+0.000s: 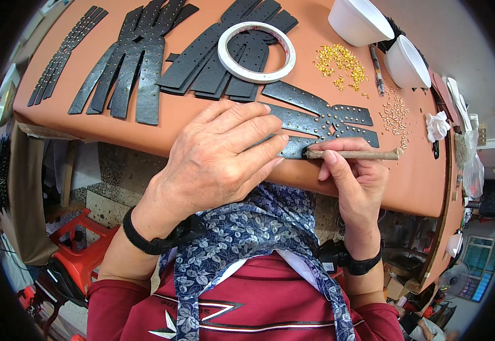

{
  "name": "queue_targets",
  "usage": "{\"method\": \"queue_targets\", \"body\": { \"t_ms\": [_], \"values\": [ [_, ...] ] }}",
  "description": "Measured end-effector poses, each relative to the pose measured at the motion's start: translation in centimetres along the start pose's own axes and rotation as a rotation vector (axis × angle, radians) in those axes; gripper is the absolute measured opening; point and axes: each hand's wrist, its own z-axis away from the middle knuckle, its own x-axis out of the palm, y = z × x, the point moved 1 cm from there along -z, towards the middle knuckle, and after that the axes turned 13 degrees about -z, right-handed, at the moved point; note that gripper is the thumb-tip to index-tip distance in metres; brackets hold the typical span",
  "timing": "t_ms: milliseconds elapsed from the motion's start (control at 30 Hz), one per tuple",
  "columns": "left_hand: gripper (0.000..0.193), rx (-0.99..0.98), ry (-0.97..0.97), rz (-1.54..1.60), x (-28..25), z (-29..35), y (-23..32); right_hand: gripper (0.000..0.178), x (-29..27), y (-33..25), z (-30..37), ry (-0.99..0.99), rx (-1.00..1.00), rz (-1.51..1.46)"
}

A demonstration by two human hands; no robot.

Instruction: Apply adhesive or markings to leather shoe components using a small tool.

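Observation:
A black leather piece [315,122] cut into strips and set with small metal studs lies near the table's front edge. My left hand [216,156] rests on its left part, fingers stretched out and covering some of the strips. In my right hand [360,179] is a thin tan stick-like tool [367,154], pinched between thumb and fingers and lying nearly level. Its dark left end touches or hovers just over the leather's lower edge; I cannot tell which. Small copper-coloured studs [395,113] are scattered to the right of the leather.
A roll of white tape [223,54] lies on stacked black strip-cut pieces [185,71]. Another studded piece [148,85] and a narrow one [65,54] are at left. Gold studs [338,62], white bowls [361,23], a pen [377,71] and crumpled tissue [437,125] sit at right.

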Motion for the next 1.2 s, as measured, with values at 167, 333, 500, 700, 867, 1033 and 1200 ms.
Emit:
{"method": "queue_targets", "body": {
  "t_ms": [167, 333, 500, 700, 867, 1033, 1200],
  "values": [
    [0.031, -0.006, 0.000, 0.008, -0.02, -0.01, 0.06, 0.009, 0.14, 0.07, -0.10, -0.016, -0.047, 0.063],
    [0.031, -0.027, 0.000, 0.018, -0.03, 0.02, 0.07, 0.009, -0.10, -0.38, -0.09, 0.031, 0.046, -0.040],
    [0.031, -0.022, 0.003, 0.013, 0.01, 0.01, 0.05, 0.009, 0.09, 0.09, -0.07, -0.002, -0.018, 0.037],
    [0.032, -0.014, -0.007, 0.005, -0.10, 0.01, 0.04, 0.009, 0.02, 0.05, -0.02, -0.014, -0.028, 0.052],
    [0.031, -0.027, -0.006, 0.017, 0.00, -0.04, 0.08, 0.008, 0.14, -0.01, -0.09, -0.033, -0.051, 0.057],
    [0.031, -0.018, -0.009, 0.008, -0.14, -0.07, 0.10, 0.007, 0.07, -0.11, -0.18, -0.034, -0.035, 0.113],
    [0.030, -0.019, -0.010, -0.010, -0.20, -0.06, 0.16, 0.006, 0.19, 0.04, -0.04, -0.002, -0.015, 0.027]
  ]
}}
